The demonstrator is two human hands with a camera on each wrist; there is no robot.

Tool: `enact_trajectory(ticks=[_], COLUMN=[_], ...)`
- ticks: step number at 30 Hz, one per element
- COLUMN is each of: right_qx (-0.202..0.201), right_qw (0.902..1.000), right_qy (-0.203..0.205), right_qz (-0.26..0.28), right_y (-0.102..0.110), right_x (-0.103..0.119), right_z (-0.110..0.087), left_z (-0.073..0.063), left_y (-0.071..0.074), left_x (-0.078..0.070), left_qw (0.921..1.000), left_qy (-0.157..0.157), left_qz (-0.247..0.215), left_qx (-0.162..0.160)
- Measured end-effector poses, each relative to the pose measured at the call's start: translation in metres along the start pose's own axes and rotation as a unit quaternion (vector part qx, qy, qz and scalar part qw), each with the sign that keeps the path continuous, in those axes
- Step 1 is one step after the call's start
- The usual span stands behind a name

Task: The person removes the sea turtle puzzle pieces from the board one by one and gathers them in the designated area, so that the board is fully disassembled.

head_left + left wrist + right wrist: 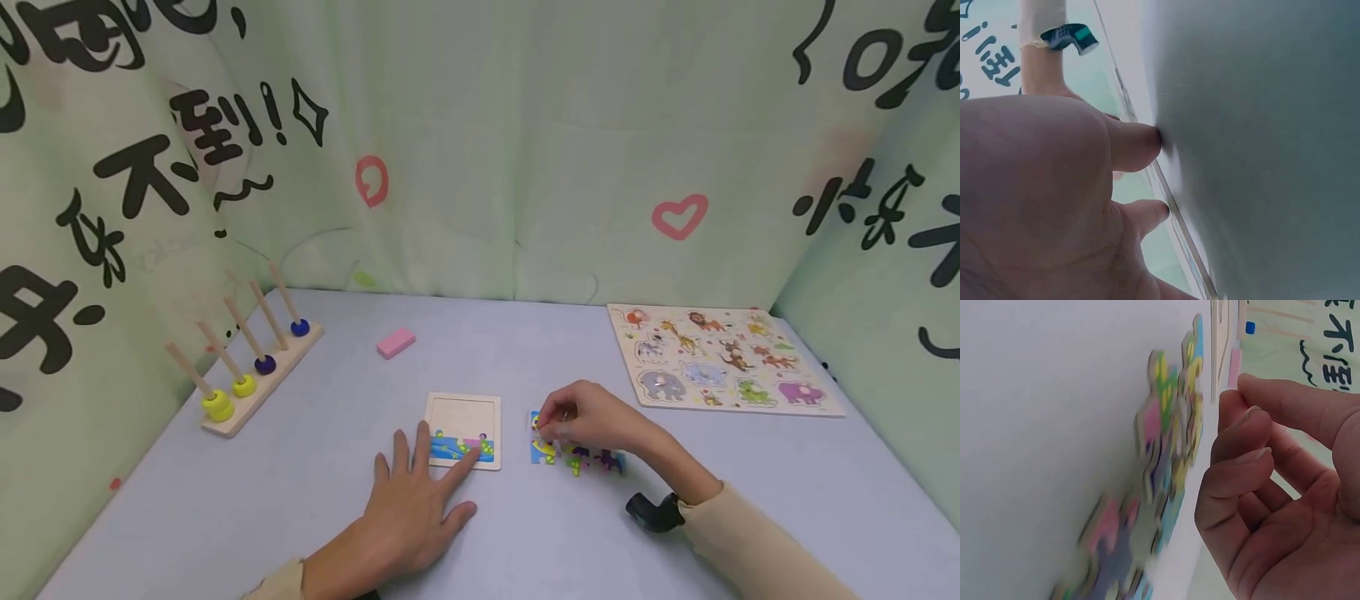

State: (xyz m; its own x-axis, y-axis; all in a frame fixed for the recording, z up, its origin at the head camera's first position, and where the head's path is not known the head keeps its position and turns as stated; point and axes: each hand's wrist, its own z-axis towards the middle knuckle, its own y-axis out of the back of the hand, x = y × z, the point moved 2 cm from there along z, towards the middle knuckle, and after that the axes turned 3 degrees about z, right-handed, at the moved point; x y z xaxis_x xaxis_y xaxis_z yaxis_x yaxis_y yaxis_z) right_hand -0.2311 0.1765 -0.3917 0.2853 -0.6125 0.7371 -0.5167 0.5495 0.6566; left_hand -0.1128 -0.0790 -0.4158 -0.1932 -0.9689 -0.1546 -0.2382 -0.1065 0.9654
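A small square wooden puzzle board (465, 412) lies on the table, its lower part filled with blue, pink and green pieces. My left hand (416, 504) has its fingers spread, some fingertips resting on the board's lower left and filled part. In the left wrist view, my left hand (1054, 194) has its fingertips at the board's edge (1188, 240). Loose jigsaw pieces (577, 458) lie to the right of the board. Over their left end is my right hand (588, 417), fingers curled. The right wrist view shows my right hand (1272, 481) with thumb and index tips together, no piece visible between them, beside the pieces (1160, 419).
At the left stands a wooden peg rack (266, 383) with yellow and blue beads. A pink block (396, 342) lies behind the puzzle board. A large animal peg board (720, 358) lies at the back right. Printed curtains (480, 167) border the table (337, 383).
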Motion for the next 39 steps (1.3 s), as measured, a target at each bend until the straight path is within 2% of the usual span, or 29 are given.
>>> enact_trajectory(ticks=[4, 11, 21, 28, 39], right_qx=[0.005, 0.018, 0.039, 0.053, 0.068], right_qw=[1.0, 0.9998, 0.9987, 0.9978, 0.9968], right_qy=[0.004, -0.002, 0.014, 0.012, 0.026], right_qz=[0.002, 0.01, 0.029, 0.037, 0.034], right_y=[-0.011, -0.031, -0.057, -0.068, -0.07], right_x=[0.009, 0.031, 0.051, 0.059, 0.065], right_z=[0.014, 0.041, 0.071, 0.083, 0.09], left_z=[-0.003, -0.013, -0.028, -0.025, -0.021], left_y=[-0.002, -0.004, -0.011, -0.013, -0.013], left_x=[0.001, 0.003, -0.002, -0.005, -0.016], left_qw=[0.9999, 0.9996, 0.9968, 0.995, 0.9941], left_qy=[0.001, -0.009, -0.054, -0.079, -0.085], left_qz=[-0.003, 0.018, 0.058, 0.055, 0.066], left_qx=[0.012, 0.021, 0.009, 0.028, 0.012])
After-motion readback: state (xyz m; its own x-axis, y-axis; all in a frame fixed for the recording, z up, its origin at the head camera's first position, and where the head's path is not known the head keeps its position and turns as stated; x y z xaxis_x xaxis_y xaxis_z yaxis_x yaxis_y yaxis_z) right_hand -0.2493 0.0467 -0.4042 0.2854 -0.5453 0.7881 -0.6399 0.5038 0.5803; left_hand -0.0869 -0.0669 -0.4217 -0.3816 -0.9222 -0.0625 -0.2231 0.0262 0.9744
